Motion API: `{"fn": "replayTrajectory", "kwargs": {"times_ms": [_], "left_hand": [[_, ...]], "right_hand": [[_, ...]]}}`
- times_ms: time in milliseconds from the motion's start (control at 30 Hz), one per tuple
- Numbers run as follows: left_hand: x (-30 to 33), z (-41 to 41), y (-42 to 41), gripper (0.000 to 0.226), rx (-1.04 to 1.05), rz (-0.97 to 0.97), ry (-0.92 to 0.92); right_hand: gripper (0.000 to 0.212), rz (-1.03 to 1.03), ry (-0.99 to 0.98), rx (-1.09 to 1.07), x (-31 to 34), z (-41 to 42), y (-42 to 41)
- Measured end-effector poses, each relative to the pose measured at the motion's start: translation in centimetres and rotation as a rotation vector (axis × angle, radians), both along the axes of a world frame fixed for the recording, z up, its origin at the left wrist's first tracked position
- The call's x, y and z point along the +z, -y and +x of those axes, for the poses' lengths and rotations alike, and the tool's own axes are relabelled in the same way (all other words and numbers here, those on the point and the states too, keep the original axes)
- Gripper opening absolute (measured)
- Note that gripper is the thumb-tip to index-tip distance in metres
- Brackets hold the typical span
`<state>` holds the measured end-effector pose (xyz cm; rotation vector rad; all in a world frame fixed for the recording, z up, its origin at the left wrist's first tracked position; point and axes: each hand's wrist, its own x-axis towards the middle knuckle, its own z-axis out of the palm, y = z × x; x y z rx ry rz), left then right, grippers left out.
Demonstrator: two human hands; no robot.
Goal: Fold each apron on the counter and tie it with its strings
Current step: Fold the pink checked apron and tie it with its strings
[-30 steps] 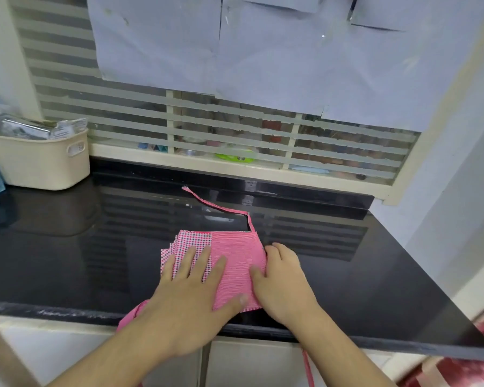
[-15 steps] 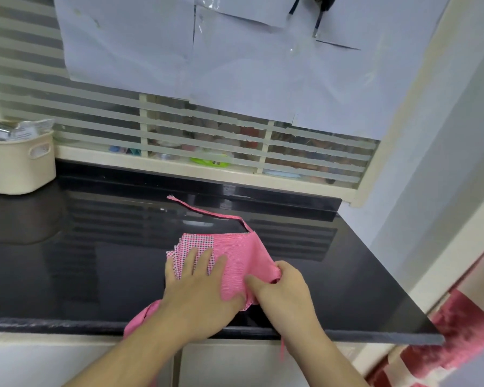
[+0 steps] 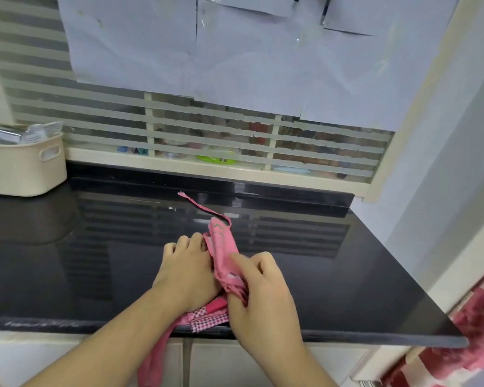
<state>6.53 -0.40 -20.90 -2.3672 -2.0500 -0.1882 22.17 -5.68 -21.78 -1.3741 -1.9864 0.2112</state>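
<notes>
A pink checked apron (image 3: 224, 255) lies near the front edge of the black counter (image 3: 95, 261), folded small, with its right flap lifted upright. My right hand (image 3: 259, 297) grips that raised flap between thumb and fingers. My left hand (image 3: 187, 269) rests flat on the left part of the fold and holds it down. One pink string (image 3: 199, 205) trails from the apron toward the back of the counter. Another string (image 3: 154, 361) hangs over the front edge under my left forearm.
A cream plastic basket (image 3: 23, 169) with packets stands at the back left of the counter. A striped frosted window with taped paper sheets (image 3: 235, 51) runs behind it. A red and white cloth (image 3: 470, 342) hangs at the lower right, beyond the counter's corner.
My right hand took hold of the apron's right edge and lifted it up and toward the left, narrowing the fold. My left hand stayed pressed on the cloth. The view shifted right.
</notes>
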Motion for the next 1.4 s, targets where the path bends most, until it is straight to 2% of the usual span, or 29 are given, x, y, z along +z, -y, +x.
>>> {"fn": "replayTrajectory", "kwargs": {"times_ms": [133,167,233,300,333,367,400,433,567,600,633,667,733,767,833,900,1033,1200,1333,1400], "left_hand": [[-0.5,-0.4,-0.4,0.040,0.035,-0.002,0.151],[-0.5,-0.4,-0.5,0.033,0.035,0.004,0.155],[-0.7,-0.9,-0.6,0.027,0.012,-0.015,0.119],[-0.8,-1.3,-0.8,0.039,0.001,-0.036,0.062],[-0.7,-1.5,-1.0,0.039,0.006,-0.034,0.086],[-0.6,-1.6,-1.1,0.028,0.028,-0.027,0.145],[-0.5,-1.7,-1.3,0.016,0.049,-0.016,0.254],[-0.3,-1.7,-1.4,0.012,0.087,-0.025,0.405],[0.2,-2.3,-1.0,0.040,0.114,0.001,1.159],[0.4,-2.4,-0.8,0.042,0.104,0.009,1.320],[0.4,-2.5,-0.6,0.042,0.122,0.004,1.387],[0.3,-2.7,-0.5,0.038,0.129,0.017,1.374],[-0.2,-2.9,-0.7,0.010,0.153,0.067,1.187],[-0.3,-2.9,-0.7,0.008,0.163,0.066,1.138],[-0.2,-2.9,-0.8,0.020,0.201,0.050,1.132],[-0.1,-3.1,-0.7,0.018,0.242,0.042,1.157],[0.0,-3.2,-0.6,0.011,0.283,0.101,1.180],[-0.3,-3.2,-0.7,0.028,0.320,0.136,1.097],[-1.0,-3.4,-1.3,0.051,0.289,0.177,1.106],[-1.2,-3.5,-1.0,0.060,0.281,0.281,1.108]], "right_hand": [[0.020,-0.088,0.015,-0.110,-0.4,-0.1,0.1],[0.022,-0.105,-0.004,-0.094,-0.4,-0.2,0.0],[0.040,-0.081,-0.018,-0.055,-0.2,-0.3,-0.1],[0.053,-0.018,-0.006,-0.018,0.0,-0.4,0.0],[0.054,0.009,0.027,-0.011,0.0,-0.5,0.1],[0.054,0.053,0.075,-0.010,-0.2,-0.5,0.1],[0.054,0.093,0.119,-0.006,-0.5,-0.5,0.2],[0.055,0.122,0.156,-0.002,-0.8,-0.4,0.3],[0.057,0.151,0.255,0.041,-1.6,-0.3,0.9],[0.053,0.157,0.287,0.063,-1.6,-0.3,0.9],[0.049,0.164,0.317,0.083,-1.7,-0.4,0.9],[0.047,0.162,0.347,0.095,-1.7,-0.5,0.9],[0.055,0.085,0.372,0.101,-1.1,-0.6,1.1],[0.065,0.030,0.358,0.083,-0.8,-0.7,1.3],[0.079,-0.080,0.270,0.021,-0.3,-0.8,1.7],[0.079,-0.088,0.191,0.007,-0.6,-1.0,1.9],[0.069,0.022,0.244,0.078,-1.5,-0.8,1.8],[0.064,0.078,0.386,0.222,-2.0,-1.4,1.5],[0.070,0.026,0.395,0.225,-2.4,-1.9,1.7],[0.073,0.017,0.422,0.203,-2.2,-1.9,1.8]]}}
